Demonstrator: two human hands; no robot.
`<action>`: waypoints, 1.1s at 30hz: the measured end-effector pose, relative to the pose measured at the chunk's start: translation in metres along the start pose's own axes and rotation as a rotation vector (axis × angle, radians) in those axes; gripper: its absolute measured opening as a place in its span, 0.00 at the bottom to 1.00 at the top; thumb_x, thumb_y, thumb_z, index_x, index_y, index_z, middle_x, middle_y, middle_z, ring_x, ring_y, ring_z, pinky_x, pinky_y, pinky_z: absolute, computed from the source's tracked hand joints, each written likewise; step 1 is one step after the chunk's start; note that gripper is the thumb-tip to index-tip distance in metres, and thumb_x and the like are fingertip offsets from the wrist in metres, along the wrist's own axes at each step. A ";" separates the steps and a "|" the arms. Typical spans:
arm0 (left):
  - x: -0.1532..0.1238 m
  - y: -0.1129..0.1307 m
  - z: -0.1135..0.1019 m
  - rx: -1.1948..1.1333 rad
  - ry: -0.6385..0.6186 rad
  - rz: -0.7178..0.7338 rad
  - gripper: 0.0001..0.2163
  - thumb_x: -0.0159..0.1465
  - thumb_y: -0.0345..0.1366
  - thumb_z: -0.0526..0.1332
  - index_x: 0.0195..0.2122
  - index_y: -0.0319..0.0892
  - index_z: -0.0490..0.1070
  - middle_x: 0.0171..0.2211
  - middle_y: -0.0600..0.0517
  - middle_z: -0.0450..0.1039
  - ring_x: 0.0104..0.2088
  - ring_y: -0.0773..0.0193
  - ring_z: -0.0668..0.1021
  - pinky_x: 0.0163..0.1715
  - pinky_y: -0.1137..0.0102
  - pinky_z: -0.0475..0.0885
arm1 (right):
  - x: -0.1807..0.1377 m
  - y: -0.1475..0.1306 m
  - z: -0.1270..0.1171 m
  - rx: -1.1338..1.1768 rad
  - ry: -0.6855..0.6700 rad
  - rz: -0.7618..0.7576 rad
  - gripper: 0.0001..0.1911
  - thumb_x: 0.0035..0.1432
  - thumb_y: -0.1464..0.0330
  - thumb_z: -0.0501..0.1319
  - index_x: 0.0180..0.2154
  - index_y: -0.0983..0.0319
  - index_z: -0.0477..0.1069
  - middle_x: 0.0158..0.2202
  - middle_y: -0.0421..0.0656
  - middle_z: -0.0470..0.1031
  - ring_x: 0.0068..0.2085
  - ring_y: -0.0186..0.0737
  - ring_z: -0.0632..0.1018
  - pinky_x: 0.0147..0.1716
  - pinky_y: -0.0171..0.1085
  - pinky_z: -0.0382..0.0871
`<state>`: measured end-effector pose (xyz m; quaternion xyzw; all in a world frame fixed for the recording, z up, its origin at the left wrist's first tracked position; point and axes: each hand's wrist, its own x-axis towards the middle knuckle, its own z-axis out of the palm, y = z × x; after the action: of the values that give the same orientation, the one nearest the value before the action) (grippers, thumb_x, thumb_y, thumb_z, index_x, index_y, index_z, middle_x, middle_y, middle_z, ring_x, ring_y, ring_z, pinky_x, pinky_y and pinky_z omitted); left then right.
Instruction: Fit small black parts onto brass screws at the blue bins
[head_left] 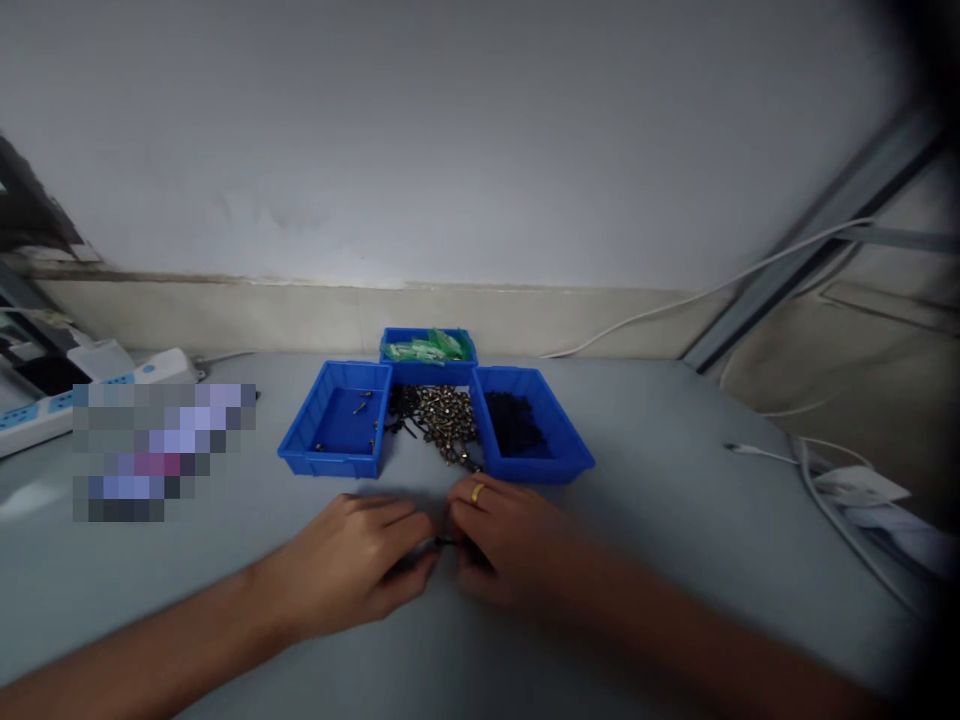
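My left hand [375,550] and my right hand [495,540] meet low over the table, fingers pinched on both sides. Between the fingertips shows a small thin dark part [445,541], mostly hidden and too small to name; both hands close on it. A gold ring is on a right-hand finger. Just beyond lies a heap of brass-coloured metal fittings [448,415], with loose black pieces [405,405] at its left. The left blue bin [330,466] holds a few metal fittings. Many black pieces [514,425] fill the floor of the right blue bin [566,462].
A third blue bin [427,370] with green plastic packets [442,346] stands behind, near the wall. At left are a white power strip [45,415] and a blurred-out object [165,450]. White cables [761,453] lie at right, near a metal frame leg [750,310].
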<state>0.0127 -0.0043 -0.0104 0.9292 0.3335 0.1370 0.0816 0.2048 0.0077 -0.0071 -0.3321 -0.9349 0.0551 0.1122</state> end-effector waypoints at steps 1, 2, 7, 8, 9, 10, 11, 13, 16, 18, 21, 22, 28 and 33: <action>0.000 0.000 0.000 0.000 0.002 0.007 0.06 0.62 0.33 0.50 0.28 0.41 0.62 0.25 0.55 0.65 0.24 0.67 0.69 0.24 0.72 0.61 | 0.000 0.001 0.001 0.006 -0.002 -0.001 0.04 0.46 0.71 0.54 0.28 0.64 0.66 0.31 0.45 0.69 0.34 0.38 0.69 0.34 0.37 0.64; 0.000 0.000 0.000 0.000 -0.001 0.015 0.06 0.62 0.33 0.50 0.28 0.41 0.62 0.25 0.55 0.65 0.25 0.67 0.69 0.24 0.72 0.61 | 0.000 0.002 0.001 0.017 -0.010 -0.005 0.04 0.46 0.72 0.54 0.27 0.64 0.65 0.31 0.45 0.69 0.34 0.38 0.69 0.34 0.36 0.63; -0.001 0.000 -0.001 0.001 0.006 0.011 0.05 0.60 0.32 0.51 0.27 0.41 0.61 0.24 0.56 0.65 0.24 0.68 0.68 0.23 0.72 0.60 | 0.000 0.000 -0.003 0.057 -0.040 0.025 0.02 0.49 0.72 0.53 0.27 0.63 0.63 0.29 0.43 0.68 0.31 0.36 0.69 0.31 0.34 0.62; -0.001 -0.001 -0.001 0.007 0.011 -0.001 0.04 0.59 0.32 0.51 0.27 0.41 0.61 0.24 0.56 0.65 0.24 0.68 0.68 0.23 0.72 0.60 | 0.000 0.001 -0.004 0.067 -0.051 0.029 0.01 0.50 0.72 0.53 0.27 0.63 0.63 0.28 0.42 0.68 0.30 0.35 0.68 0.30 0.34 0.61; -0.001 -0.001 -0.001 0.011 0.015 -0.010 0.04 0.59 0.32 0.51 0.27 0.41 0.61 0.24 0.56 0.65 0.24 0.68 0.68 0.23 0.72 0.60 | 0.000 0.001 -0.004 0.079 -0.059 0.027 0.01 0.50 0.72 0.54 0.27 0.63 0.63 0.28 0.42 0.68 0.29 0.34 0.68 0.29 0.33 0.61; 0.000 -0.002 -0.002 0.014 0.018 -0.017 0.04 0.59 0.31 0.51 0.27 0.41 0.60 0.23 0.56 0.65 0.23 0.68 0.68 0.22 0.72 0.59 | 0.001 0.002 -0.004 0.090 -0.065 0.021 0.01 0.51 0.72 0.54 0.27 0.63 0.63 0.27 0.41 0.67 0.29 0.34 0.68 0.28 0.33 0.60; 0.000 -0.002 -0.002 0.017 0.019 -0.024 0.04 0.59 0.32 0.51 0.27 0.41 0.60 0.23 0.56 0.65 0.23 0.68 0.68 0.23 0.72 0.60 | 0.001 0.003 -0.004 0.097 -0.065 0.012 0.01 0.51 0.72 0.54 0.27 0.63 0.63 0.27 0.41 0.67 0.28 0.34 0.68 0.27 0.33 0.60; 0.000 -0.003 -0.002 0.014 0.026 -0.021 0.05 0.59 0.32 0.51 0.26 0.41 0.60 0.23 0.56 0.65 0.23 0.68 0.68 0.22 0.72 0.60 | 0.002 0.006 -0.002 0.096 -0.058 0.000 0.02 0.51 0.73 0.54 0.27 0.62 0.63 0.27 0.41 0.68 0.28 0.34 0.68 0.27 0.33 0.60; 0.000 -0.003 -0.002 0.019 0.031 -0.029 0.05 0.59 0.32 0.51 0.26 0.41 0.60 0.22 0.56 0.64 0.23 0.68 0.68 0.22 0.72 0.60 | 0.004 0.007 -0.002 0.095 -0.076 -0.012 0.02 0.50 0.74 0.53 0.27 0.63 0.63 0.27 0.41 0.68 0.28 0.34 0.68 0.27 0.33 0.60; 0.000 -0.003 -0.002 0.024 0.024 -0.044 0.05 0.58 0.32 0.51 0.26 0.41 0.60 0.22 0.56 0.65 0.23 0.68 0.68 0.22 0.72 0.60 | 0.005 0.006 -0.005 0.114 -0.099 0.003 0.03 0.51 0.74 0.53 0.28 0.63 0.64 0.27 0.41 0.68 0.28 0.33 0.68 0.27 0.32 0.59; 0.001 -0.003 -0.001 0.035 0.006 -0.052 0.04 0.58 0.32 0.51 0.26 0.41 0.60 0.22 0.56 0.65 0.23 0.68 0.69 0.22 0.72 0.60 | 0.006 0.005 -0.011 0.183 -0.127 0.057 0.02 0.51 0.74 0.53 0.29 0.63 0.64 0.26 0.39 0.68 0.28 0.32 0.69 0.26 0.31 0.59; 0.001 -0.003 0.000 0.037 0.001 -0.054 0.05 0.59 0.32 0.51 0.26 0.41 0.60 0.22 0.56 0.65 0.23 0.68 0.69 0.22 0.72 0.60 | 0.006 0.005 -0.012 0.208 -0.131 0.073 0.02 0.52 0.74 0.53 0.29 0.63 0.64 0.26 0.39 0.68 0.28 0.32 0.69 0.26 0.31 0.58; 0.000 -0.003 0.000 0.021 -0.017 -0.065 0.05 0.60 0.33 0.50 0.27 0.41 0.60 0.23 0.56 0.66 0.24 0.68 0.69 0.24 0.72 0.61 | 0.004 0.007 -0.010 0.261 -0.098 0.055 0.04 0.54 0.72 0.52 0.32 0.62 0.64 0.27 0.38 0.69 0.27 0.32 0.70 0.26 0.31 0.58; -0.001 -0.001 -0.004 -0.016 -0.049 -0.026 0.03 0.58 0.31 0.52 0.27 0.41 0.60 0.23 0.56 0.66 0.23 0.68 0.69 0.23 0.72 0.60 | 0.006 0.008 -0.002 0.130 0.026 -0.268 0.06 0.53 0.71 0.51 0.29 0.62 0.65 0.21 0.38 0.68 0.24 0.32 0.67 0.24 0.32 0.58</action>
<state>0.0100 -0.0041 -0.0075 0.9271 0.3425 0.1160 0.0990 0.2061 0.0178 -0.0053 -0.1972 -0.9638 0.0959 0.1518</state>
